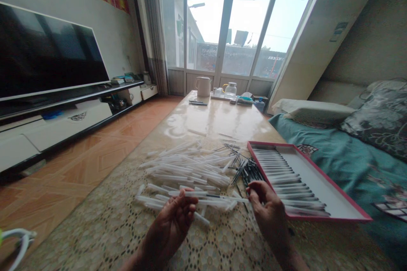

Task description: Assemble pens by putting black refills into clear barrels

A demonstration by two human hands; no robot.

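Observation:
My left hand (179,218) pinches a white pen barrel (201,194) between thumb and fingers, held level above the table. My right hand (267,208) grips the far end of a thin pen refill (229,197), which lines up with the barrel's right end. How deep the refill sits inside the barrel I cannot tell. Beneath and beyond my hands spreads a loose pile of white barrels (187,165). Dark refills (251,172) lie heaped just past my right hand. A pink-rimmed shallow box (341,194) at the right holds a row of white pens (286,178) with dark ends.
The long table (210,245) has a patterned cover. At its far end stand a beige pitcher (203,87), a glass jug (231,89) and a tissue pack (245,99). A teal-covered sofa (305,131) runs along the right; a TV cabinet (73,123) stands left.

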